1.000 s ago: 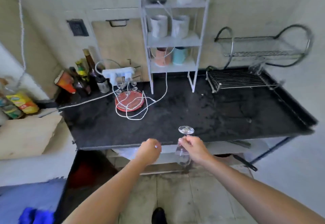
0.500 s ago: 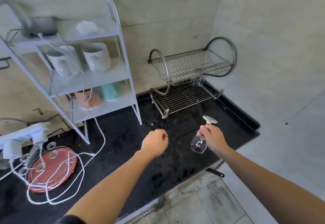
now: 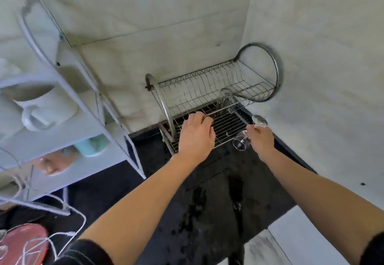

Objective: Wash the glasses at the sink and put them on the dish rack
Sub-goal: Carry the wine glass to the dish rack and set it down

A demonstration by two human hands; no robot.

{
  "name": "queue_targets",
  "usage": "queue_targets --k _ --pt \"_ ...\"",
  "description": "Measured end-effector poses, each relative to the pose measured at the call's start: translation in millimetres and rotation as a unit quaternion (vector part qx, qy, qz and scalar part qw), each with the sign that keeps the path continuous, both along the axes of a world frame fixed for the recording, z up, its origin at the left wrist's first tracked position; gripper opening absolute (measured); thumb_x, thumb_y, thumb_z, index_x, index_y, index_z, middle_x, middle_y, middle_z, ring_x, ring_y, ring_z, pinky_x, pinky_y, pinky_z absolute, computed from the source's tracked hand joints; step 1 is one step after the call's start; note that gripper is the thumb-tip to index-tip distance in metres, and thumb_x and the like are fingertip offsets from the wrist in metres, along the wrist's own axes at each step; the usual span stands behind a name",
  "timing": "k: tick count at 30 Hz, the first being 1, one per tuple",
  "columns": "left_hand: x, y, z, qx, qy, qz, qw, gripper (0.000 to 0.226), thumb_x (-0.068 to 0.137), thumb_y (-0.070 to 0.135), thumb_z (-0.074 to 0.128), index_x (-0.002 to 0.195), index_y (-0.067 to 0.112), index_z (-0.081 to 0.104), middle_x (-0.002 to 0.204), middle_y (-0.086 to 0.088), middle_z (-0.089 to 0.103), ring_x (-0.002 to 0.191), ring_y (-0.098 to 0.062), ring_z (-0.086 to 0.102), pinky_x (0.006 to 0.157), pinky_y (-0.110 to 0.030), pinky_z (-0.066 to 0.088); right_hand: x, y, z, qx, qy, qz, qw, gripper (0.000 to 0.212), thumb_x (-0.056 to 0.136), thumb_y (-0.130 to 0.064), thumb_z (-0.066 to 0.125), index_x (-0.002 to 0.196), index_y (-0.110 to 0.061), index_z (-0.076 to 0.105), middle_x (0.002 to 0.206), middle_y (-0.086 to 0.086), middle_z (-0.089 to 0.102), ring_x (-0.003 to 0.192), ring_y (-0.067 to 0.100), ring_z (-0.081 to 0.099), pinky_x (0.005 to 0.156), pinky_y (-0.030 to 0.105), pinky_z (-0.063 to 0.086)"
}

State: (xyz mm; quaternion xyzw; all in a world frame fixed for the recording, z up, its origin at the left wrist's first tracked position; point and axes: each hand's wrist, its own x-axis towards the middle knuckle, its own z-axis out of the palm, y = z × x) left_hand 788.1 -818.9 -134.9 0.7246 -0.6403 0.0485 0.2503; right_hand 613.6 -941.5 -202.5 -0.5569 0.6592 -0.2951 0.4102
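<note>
A two-tier metal dish rack (image 3: 209,87) stands in the back right corner of the black counter (image 3: 209,194). My right hand (image 3: 260,140) is shut on the stem of a clear wine glass (image 3: 242,142), held upside down with its foot up, just off the rack's front right edge. My left hand (image 3: 196,134) rests on the lower tier's front left, fingers curled over the wires; whether it grips them I cannot tell. Another clear glass (image 3: 227,100) lies at the back right of the lower tier.
A white shelf unit (image 3: 68,119) with mugs stands at the left on the counter. A red plate (image 3: 22,242) with white cable on it sits at the bottom left. Walls close off the back and right. The counter is wet in front of the rack.
Both hands have moved forward to the dish rack. The left hand now lies on the lower tier, and the right hand has carried the glass up beside the rack's right edge.
</note>
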Motion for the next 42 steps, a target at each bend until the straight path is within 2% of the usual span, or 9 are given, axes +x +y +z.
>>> queue_targets --k 4,6,10,15,23,26,31,34,42 --pt "3.0 -37.7 -18.2 0.009 -0.049 0.089 0.995 0.031 0.092 0.026 0.055 0.118 0.010 0.061 0.118 -0.011 0.058 0.112 -0.031 0.054 0.096 -0.045 0.046 14.8 -62.3 -17.4 0.017 -0.023 0.010 1.000 0.046 0.096 -0.030 0.053 0.100 0.015 0.063 0.083 0.031 0.062 0.072 0.041 0.058 0.068 0.046 0.045" --pt "2.8 -44.8 -28.0 0.031 -0.074 0.128 0.989 0.035 0.094 0.032 0.052 0.122 0.011 0.060 0.122 -0.011 0.060 0.116 -0.031 0.055 0.098 -0.048 0.045 21.5 -86.0 -29.3 0.012 -0.017 0.027 0.999 0.046 0.097 -0.030 0.053 0.086 0.013 0.065 0.083 0.030 0.064 0.076 0.041 0.059 0.076 0.045 0.047" --pt "-1.8 -49.0 -39.3 0.023 -0.120 0.173 0.977 0.032 0.095 0.033 0.051 0.116 0.013 0.065 0.121 -0.010 0.063 0.116 -0.029 0.057 0.099 -0.045 0.042 33.0 -115.9 -45.5 0.002 0.021 0.074 0.997 0.051 0.097 -0.029 0.056 0.053 -0.005 0.048 0.057 0.012 0.050 0.062 0.029 0.052 0.061 0.034 0.034" --pt "-1.3 -46.9 -41.9 -0.008 -0.148 0.175 0.973 0.030 0.095 0.030 0.050 0.113 0.012 0.066 0.119 -0.010 0.064 0.115 -0.029 0.058 0.097 -0.043 0.041 36.2 -130.5 -56.8 -0.004 0.040 0.123 0.992 0.029 0.093 -0.021 0.062 0.099 0.007 0.066 0.096 0.024 0.069 0.091 0.037 0.064 0.069 0.032 0.040" --pt "-5.0 -41.9 -37.1 -0.008 -0.147 0.174 0.974 0.032 0.096 0.032 0.048 0.115 0.012 0.065 0.119 -0.009 0.064 0.114 -0.029 0.059 0.097 -0.042 0.040 27.0 -128.7 -56.0 0.004 0.091 0.170 0.981 0.031 0.094 -0.026 0.062 0.108 0.001 0.063 0.098 0.015 0.066 0.101 0.036 0.061 0.070 0.031 0.034" --pt "-5.2 -35.0 -28.6 0.013 -0.119 0.164 0.979 0.036 0.095 0.033 0.048 0.119 0.011 0.062 0.121 -0.010 0.062 0.115 -0.029 0.057 0.098 -0.044 0.042 20.8 -116.2 -46.0 -0.020 0.128 0.188 0.974 0.047 0.090 -0.025 0.066 0.127 0.001 0.053 0.124 0.018 0.058 0.119 0.035 0.052 0.092 0.040 0.041" --pt "-12.3 12.1 -8.1 -0.027 -0.078 0.163 0.983 0.034 0.087 0.021 0.055 0.118 0.008 0.061 0.118 -0.010 0.061 0.114 -0.029 0.055 0.099 -0.044 0.044 11.7 -59.7 -42.6 -0.069 0.176 0.209 0.959 0.034 0.091 -0.026 0.063 0.123 -0.016 0.060 0.128 0.010 0.055 0.107 0.031 0.060 0.082 0.040 0.048" --pt "-20.4 76.1 -10.1 -0.035 -0.053 0.165 0.984 0.024 0.087 0.016 0.053 0.106 0.009 0.066 0.101 -0.006 0.064 0.092 -0.025 0.061 0.078 -0.039 0.051 17.9 5.9 -40.0 -0.088 0.185 0.278 0.939 0.023 0.092 -0.026 0.059 0.113 -0.020 0.066 0.113 0.001 0.067 0.098 0.025 0.064 0.077 0.034 0.049" --pt "-38.4 336.7 -53.0 0.130 0.005 0.332 0.934 0.019 0.087 0.021 0.047 0.087 0.012 0.064 0.079 -0.004 0.060 0.069 -0.027 0.060 0.050 -0.031 0.039 66.5 239.7 -31.2 -0.125 0.161 0.559 0.804 0.010 0.087 -0.028 0.063 0.094 -0.027 0.070 0.088 -0.006 0.072 0.086 0.021 0.067 0.074 0.033 0.054"
